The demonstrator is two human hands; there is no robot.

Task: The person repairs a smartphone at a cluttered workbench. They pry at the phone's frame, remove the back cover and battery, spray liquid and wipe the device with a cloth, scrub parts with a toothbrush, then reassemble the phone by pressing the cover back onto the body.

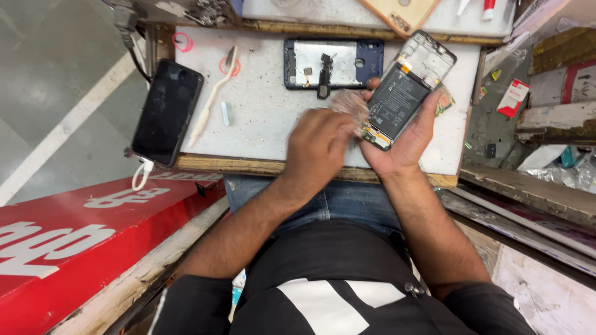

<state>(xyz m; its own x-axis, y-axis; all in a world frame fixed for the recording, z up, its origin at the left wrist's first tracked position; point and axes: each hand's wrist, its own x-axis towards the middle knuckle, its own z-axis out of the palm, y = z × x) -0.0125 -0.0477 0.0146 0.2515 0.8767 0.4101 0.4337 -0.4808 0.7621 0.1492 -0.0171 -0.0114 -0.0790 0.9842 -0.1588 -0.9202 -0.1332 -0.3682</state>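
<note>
Worktop (261, 118), white, bears a blue back cover (369, 62) and a black phone (166, 111) on charge. Opened phone (402, 93): my right hand (403, 139) grips it, tilted, insides facing me. My left hand (320, 149) blurs at its lower edge; finger state unclear.

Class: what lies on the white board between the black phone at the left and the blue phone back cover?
A white tool and a small clear strip, seen in the head view.
</note>
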